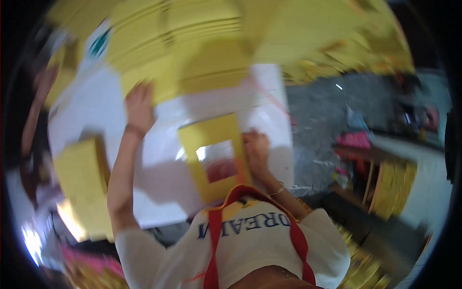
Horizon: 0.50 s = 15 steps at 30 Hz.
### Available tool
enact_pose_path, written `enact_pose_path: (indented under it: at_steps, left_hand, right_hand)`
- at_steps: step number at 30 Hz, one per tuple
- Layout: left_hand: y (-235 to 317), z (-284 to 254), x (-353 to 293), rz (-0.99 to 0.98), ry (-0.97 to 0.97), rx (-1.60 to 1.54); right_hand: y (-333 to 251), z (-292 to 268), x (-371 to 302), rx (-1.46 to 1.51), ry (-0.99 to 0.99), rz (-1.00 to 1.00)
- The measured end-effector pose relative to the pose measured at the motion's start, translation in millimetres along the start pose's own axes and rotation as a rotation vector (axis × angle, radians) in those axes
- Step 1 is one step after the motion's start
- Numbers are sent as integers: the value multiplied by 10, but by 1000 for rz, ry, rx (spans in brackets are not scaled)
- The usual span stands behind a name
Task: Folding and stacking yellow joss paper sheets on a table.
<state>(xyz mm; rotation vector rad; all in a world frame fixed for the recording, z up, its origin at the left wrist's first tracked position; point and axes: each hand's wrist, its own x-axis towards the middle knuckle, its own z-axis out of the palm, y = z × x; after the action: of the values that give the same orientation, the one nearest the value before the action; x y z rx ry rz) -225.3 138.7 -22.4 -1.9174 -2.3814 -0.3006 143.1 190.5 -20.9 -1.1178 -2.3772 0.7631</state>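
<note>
In front of my body a flat yellow paper piece, which looks like an envelope or a folder, lies on the white table. A shiny rectangular patch, pale above and dark red below, sits on its face. At its right edge is my right hand, fingers curled in; what they hold, if anything, is blurred. My left hand reaches forward with fingers stretched out, touching or just over the near edge of the stacked yellow pieces.
Stacks of yellow paper cover the table's far side. Another yellow stack stands at its left edge. A co-worker's arm reaches in at far left. Right of the table are grey floor, a pink bundle and yellow stacks.
</note>
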Motion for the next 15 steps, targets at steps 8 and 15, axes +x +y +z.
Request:
enact_pose_path:
  at_steps: [8,15]
  left_hand:
    - [31,21,-41,-9,-40,40]
    - [108,-296,-167,-109,-188,144]
  right_hand:
    - [53,21,-180,86,68,-13]
    - [-100,38,-273,149,94,-89]
